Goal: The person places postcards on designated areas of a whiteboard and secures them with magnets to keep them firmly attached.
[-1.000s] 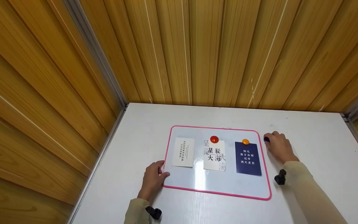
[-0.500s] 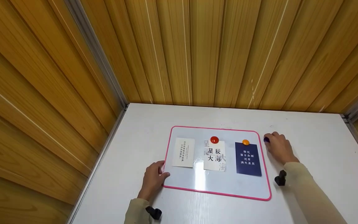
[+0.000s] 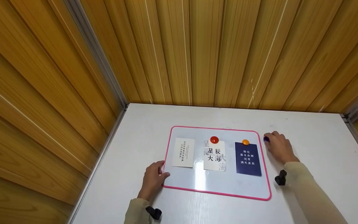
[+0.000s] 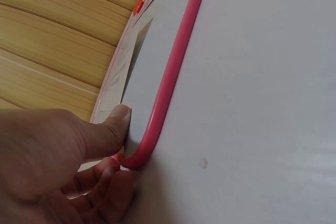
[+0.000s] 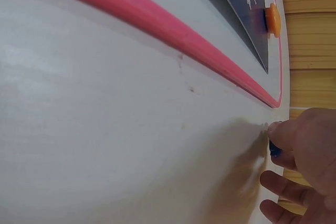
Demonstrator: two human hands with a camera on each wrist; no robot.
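A whiteboard (image 3: 182, 179) with a pink rim lies on the white table. My left hand (image 3: 152, 178) grips its left edge, thumb on top and fingers below the rim (image 4: 167, 80). Three cards lie on the board: a cream card (image 3: 183, 152) at left, a white card (image 3: 214, 163) in the middle, a dark blue card (image 3: 249, 166) at right. A red round magnet (image 3: 214, 140) sits on the middle card's top edge, and an orange magnet (image 3: 245, 142) on the blue card's. Right of the board, my right hand (image 3: 280, 146) pinches a dark blue magnet (image 5: 274, 148).
The white table (image 3: 331, 149) extends around the board on all sides. Wood-patterned walls (image 3: 216, 56) rise behind it and at its left. A black wrist mount (image 3: 280, 178) sits by the right cuff, another black mount (image 3: 154, 212) by the left.
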